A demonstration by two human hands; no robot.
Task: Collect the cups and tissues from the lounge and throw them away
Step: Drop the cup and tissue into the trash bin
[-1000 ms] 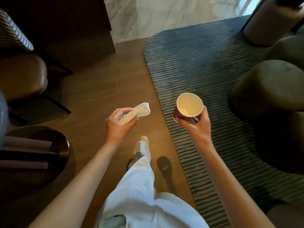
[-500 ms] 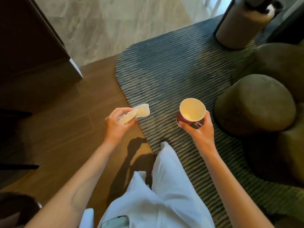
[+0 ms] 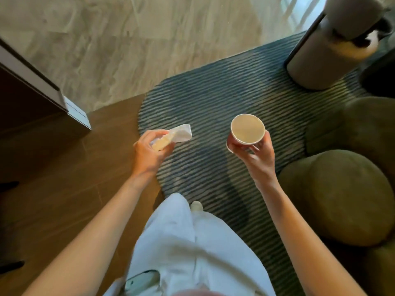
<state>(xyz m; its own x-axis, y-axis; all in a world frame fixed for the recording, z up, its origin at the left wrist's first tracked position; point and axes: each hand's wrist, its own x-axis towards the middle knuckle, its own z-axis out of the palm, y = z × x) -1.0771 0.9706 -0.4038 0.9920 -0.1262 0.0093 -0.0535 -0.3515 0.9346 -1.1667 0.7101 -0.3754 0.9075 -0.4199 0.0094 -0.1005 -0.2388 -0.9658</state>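
Your left hand [image 3: 149, 154] pinches the soft, weightless tissue [image 3: 179, 133]; your right hand [image 3: 256, 157] wraps the light, crushable paper cup [image 3: 247, 130]. Grip its wall gently.

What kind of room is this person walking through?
Probably a lounge or lobby seating area: rounded green upholstered seats stand on a striped rug laid over wood and stone flooring. The left hand holds a tissue, the right hand a paper cup.
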